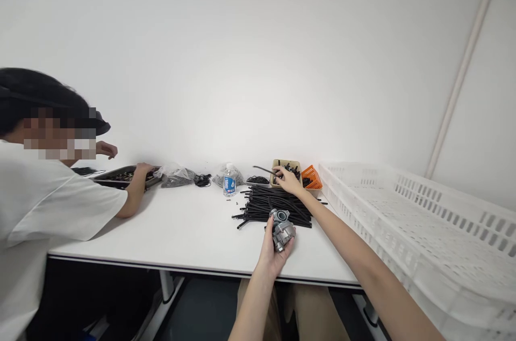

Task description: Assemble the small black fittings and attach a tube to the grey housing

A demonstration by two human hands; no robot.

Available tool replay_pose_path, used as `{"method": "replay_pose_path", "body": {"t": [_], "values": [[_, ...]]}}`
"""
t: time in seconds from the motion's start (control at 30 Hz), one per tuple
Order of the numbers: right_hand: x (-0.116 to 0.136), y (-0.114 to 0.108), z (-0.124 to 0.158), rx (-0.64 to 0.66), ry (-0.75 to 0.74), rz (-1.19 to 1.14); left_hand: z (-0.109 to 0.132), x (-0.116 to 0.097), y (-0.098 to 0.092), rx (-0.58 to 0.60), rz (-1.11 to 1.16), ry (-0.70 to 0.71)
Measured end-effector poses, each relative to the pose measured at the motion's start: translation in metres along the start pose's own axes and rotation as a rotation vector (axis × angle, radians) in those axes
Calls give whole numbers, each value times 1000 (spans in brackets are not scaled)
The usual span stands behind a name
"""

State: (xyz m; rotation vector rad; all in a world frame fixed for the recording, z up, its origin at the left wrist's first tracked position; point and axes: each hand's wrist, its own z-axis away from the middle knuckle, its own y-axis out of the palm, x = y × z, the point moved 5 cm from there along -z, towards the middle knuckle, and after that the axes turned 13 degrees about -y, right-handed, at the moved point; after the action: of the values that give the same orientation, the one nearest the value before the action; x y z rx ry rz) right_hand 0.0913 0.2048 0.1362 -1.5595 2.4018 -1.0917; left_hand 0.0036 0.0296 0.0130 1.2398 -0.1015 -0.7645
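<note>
My left hand (275,255) is closed around a silver-grey metal carburetor (283,234), whose round bore faces up. It holds the part just above the near side of the table. My right hand (288,181) is reaching out over the back of the table, its fingers pinched on a thin black tube (264,169) that sticks out to the left. Right behind this hand stands a beige basket (275,162) with small black parts in it. Between my hands lies a pile of black hoses (282,202), partly covered by the carburetor.
An orange basket (311,173) leans beside the beige one. A large white plastic crate (419,255) borders the right side. A water bottle (229,181) and bags of small parts (177,175) line the wall. At left, a co-worker (48,190) reaches into a dark tray (116,175).
</note>
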Motion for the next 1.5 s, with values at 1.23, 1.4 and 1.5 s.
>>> {"method": "replay_pose_path", "body": {"t": [1.23, 1.4, 1.5], "values": [[66, -24, 220, -899, 610, -1035, -1, -3, 2, 15, -29, 50], [67, -26, 221, -918, 606, -973, -4, -3, 2, -31, -91, 134], [68, -28, 221, -950, 608, -970, -7, -4, 1, -70, -125, 186]]}}
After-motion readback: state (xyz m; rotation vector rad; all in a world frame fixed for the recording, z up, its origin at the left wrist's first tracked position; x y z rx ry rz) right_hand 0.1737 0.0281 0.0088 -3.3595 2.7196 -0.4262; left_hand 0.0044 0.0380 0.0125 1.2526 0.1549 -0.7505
